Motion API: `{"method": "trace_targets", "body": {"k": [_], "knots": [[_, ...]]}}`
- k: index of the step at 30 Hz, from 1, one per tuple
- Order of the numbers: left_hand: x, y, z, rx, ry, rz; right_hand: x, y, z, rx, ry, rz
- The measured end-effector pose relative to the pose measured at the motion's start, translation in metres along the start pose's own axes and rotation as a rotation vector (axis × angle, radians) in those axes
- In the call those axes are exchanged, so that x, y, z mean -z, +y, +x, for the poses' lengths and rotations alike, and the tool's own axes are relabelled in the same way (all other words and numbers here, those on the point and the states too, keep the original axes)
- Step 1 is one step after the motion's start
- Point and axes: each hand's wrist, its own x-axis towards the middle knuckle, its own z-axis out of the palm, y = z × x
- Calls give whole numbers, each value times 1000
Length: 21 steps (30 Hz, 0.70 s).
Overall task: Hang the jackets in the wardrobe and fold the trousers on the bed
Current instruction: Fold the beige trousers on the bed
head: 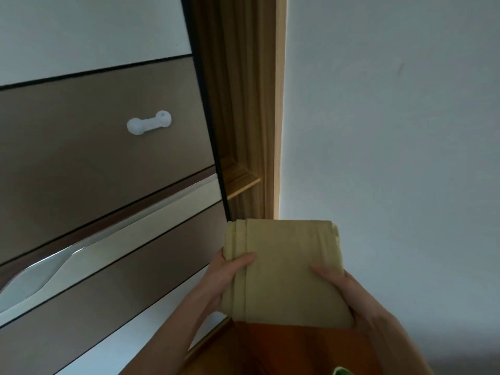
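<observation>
A folded pair of beige trousers (286, 272) is held up in front of me as a neat rectangular bundle. My left hand (230, 277) grips its left edge, thumb lying across the top. My right hand (349, 296) grips the right edge, thumb on top and fingers underneath. Just beyond the bundle is the open gap of the wardrobe (243, 109), with wooden inner walls and a small wooden shelf (242, 180). The bed is out of view.
The wardrobe's sliding door (102, 158), brown and white panels with a white handle (148, 122), fills the left. A plain white wall (392, 131) fills the right. An orange-brown wooden surface (284, 347) lies below the bundle, with a green scrap (341, 371) at the bottom edge.
</observation>
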Motion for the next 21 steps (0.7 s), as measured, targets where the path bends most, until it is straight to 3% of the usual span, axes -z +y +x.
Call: {"method": "trace_targets", "body": {"k": [13, 18, 21], "knots": [[64, 58, 123, -22, -54, -8, -63, -56, 99, 87, 81, -19], [68, 68, 163, -22, -146, 108, -61, -66, 120, 119, 138, 10], [66, 75, 194, -142, -106, 277, -54, -76, 135, 152, 161, 7]]}}
